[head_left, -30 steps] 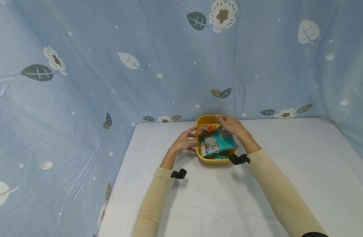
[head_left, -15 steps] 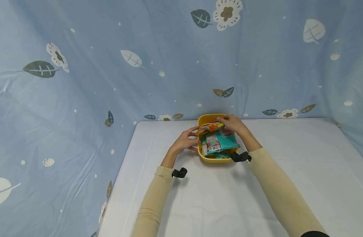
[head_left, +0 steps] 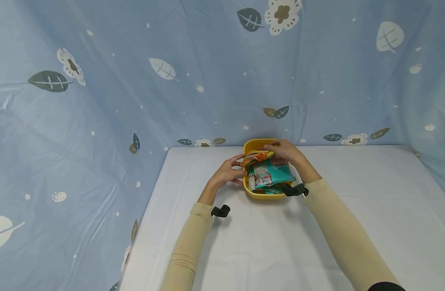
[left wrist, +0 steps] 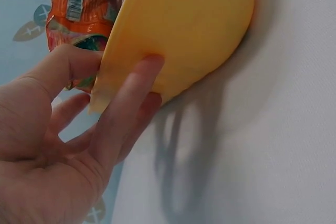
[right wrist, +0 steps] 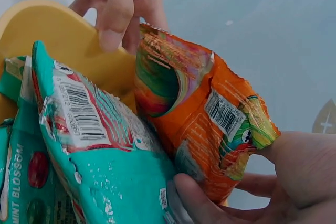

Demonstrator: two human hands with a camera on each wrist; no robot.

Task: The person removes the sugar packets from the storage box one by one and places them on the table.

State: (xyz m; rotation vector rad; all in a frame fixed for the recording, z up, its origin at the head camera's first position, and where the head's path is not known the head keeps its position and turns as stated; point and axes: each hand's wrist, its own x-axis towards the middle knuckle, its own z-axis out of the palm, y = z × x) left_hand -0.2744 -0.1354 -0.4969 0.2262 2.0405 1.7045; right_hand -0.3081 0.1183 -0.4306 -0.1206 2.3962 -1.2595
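A yellow plastic bin (head_left: 266, 197) holds several snack packets. My left hand (head_left: 224, 174) grips its left wall, with fingers on the outer side (left wrist: 131, 93) and the rim between fingers and thumb. In the right wrist view, an orange snack bag (right wrist: 184, 114) with a barcode stands tilted at the bin's far end. My right hand (right wrist: 299, 177) holds that bag by its right side, thumb in front; the fingers behind it are partly hidden. Beside the bag leans a teal snack bag (right wrist: 121, 182), close to my right thumb.
Under the teal bag lie more green packets, one a mint blossom pack (right wrist: 26, 182). The bin stands on a white table (head_left: 251, 242) near its back edge, before a blue patterned curtain (head_left: 215, 72). Black wrist cameras (head_left: 294, 190) sit on both sleeves.
My right hand has shifted slightly over the orange bag, with its fingers further round the bag's right end. My left hand stays on the bin wall. The whole view has drifted a little.
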